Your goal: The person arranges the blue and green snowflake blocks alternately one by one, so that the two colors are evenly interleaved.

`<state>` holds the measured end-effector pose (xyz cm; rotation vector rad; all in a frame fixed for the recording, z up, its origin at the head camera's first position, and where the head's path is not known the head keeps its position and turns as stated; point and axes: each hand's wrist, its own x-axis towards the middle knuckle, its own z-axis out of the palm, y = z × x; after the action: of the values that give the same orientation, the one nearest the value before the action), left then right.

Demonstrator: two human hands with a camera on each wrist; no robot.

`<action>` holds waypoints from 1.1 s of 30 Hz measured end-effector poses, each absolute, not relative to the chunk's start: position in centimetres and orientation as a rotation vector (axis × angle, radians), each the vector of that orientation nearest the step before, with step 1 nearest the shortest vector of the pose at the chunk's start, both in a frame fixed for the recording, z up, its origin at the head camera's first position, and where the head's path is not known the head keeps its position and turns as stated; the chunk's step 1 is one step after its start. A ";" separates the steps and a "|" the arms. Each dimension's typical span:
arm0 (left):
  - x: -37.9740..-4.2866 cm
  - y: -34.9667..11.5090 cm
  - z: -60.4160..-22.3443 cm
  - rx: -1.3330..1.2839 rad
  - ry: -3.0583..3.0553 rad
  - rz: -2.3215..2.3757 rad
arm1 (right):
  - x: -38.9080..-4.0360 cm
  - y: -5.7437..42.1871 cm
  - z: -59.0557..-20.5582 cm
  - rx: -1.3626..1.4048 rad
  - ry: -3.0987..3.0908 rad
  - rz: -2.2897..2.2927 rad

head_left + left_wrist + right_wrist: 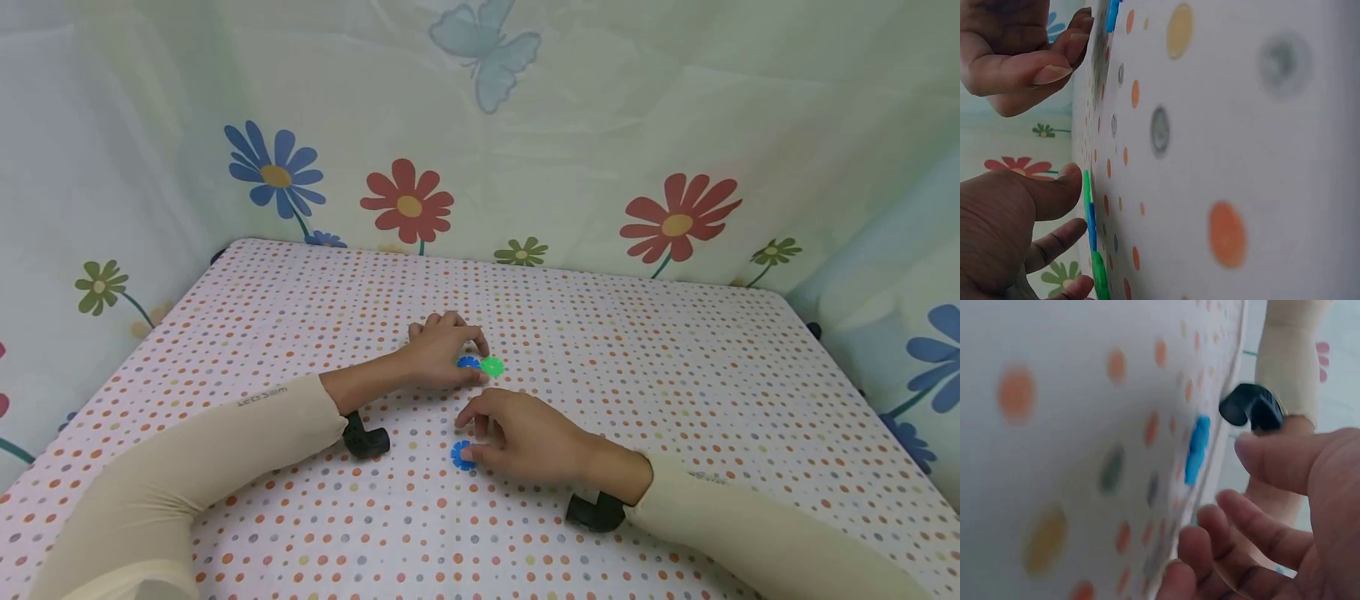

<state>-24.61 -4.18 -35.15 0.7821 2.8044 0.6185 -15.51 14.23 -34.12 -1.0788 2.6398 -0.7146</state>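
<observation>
My left hand [442, 354] rests low over the table, its thumb and forefinger spread around a green notched disc [492, 367] and a blue notched disc [468, 362] beside it. In the left wrist view the row shows a second green disc [1100, 275], and my thumb tip touches the upper green one. Nearer the front, a separate blue notched disc [459, 455] lies flat on the table. Just over it is my right hand [528, 437], fingers bent loosely and thumb apart from them. The right wrist view shows a gap between that hand and the blue disc [1197, 450].
The table [337, 533] wears a white cloth with coloured dots. Behind and at the sides hangs a curtain [570, 125] printed with flowers and a butterfly. Black cameras are strapped to the left wrist [365, 437] and the right wrist [596, 512].
</observation>
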 end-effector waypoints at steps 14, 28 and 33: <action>-24.9 -3.8 -35.4 0.652 2.775 0.705 | -15.5 13.4 -34.7 -1.198 2.633 -0.681; -24.9 -3.7 -35.7 0.601 2.762 0.772 | -15.7 13.1 -34.5 -1.189 2.634 -0.632; -24.9 -3.7 -35.8 0.607 2.762 0.767 | -15.7 13.1 -34.6 -1.184 2.632 -0.630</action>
<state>-24.88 -3.73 -35.75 0.6075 2.7625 0.7667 -15.68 13.08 -34.62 -1.1836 2.6322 -0.6300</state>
